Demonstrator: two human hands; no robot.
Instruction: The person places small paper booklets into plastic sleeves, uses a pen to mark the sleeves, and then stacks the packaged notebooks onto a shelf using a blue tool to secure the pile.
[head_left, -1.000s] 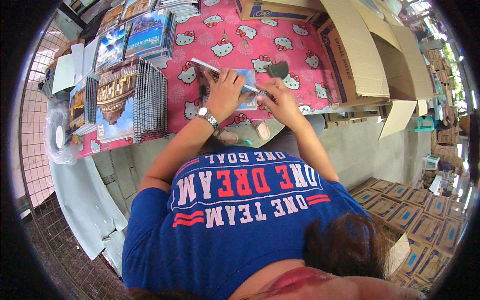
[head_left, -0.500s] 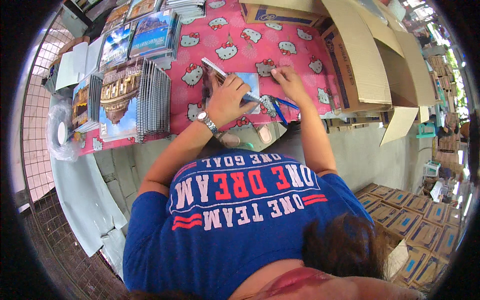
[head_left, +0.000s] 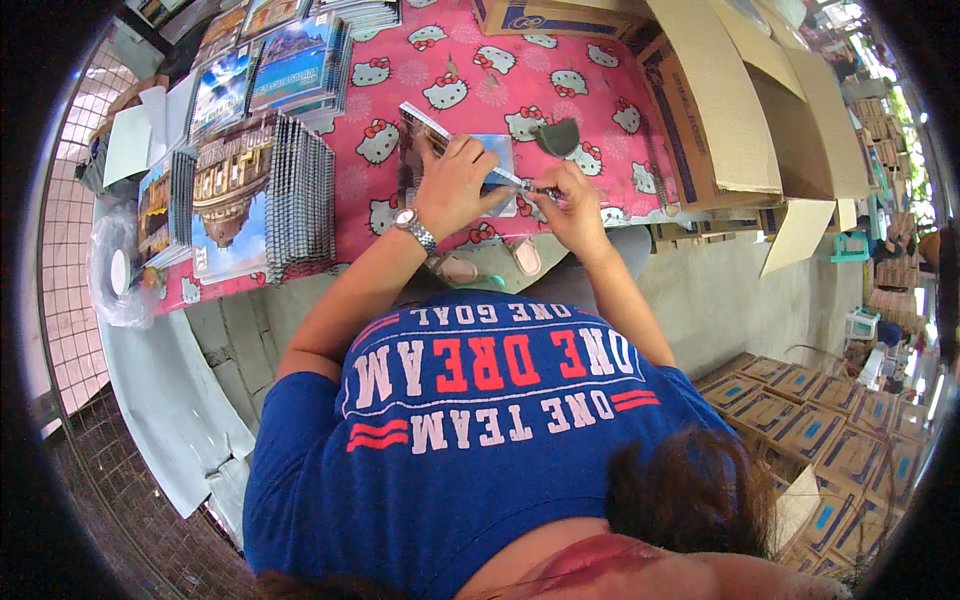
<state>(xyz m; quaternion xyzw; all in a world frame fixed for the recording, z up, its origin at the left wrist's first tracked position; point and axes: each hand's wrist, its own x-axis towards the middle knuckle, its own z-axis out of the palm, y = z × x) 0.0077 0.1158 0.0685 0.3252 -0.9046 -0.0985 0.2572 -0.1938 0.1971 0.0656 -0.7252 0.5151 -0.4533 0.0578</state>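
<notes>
Spiral notebook (head_left: 424, 120) gripped on the pink-covered desk (head_left: 520, 95)

At left, picture-covered notebooks (head_left: 232, 200) are stacked. Mid-desk, the angled spiral notebook is clasped by the left hand (head_left: 455, 187). Beside its binding's right end, a small dark object (head_left: 543, 190), too hidden to be identified, is pinched by the right hand (head_left: 576, 208). At far right, an open cardboard carton (head_left: 715, 120) is seen.

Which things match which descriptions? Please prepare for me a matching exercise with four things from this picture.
Things:
1. spiral notebook
2. wristwatch
3. tablecloth
4. T-shirt

Descriptions:
A. blue, with red and white lettering
B. under the left hand
C. pink, with cartoon cat heads
D. silver, on the left wrist

Right pairs: 1-B, 2-D, 3-C, 4-A
</notes>
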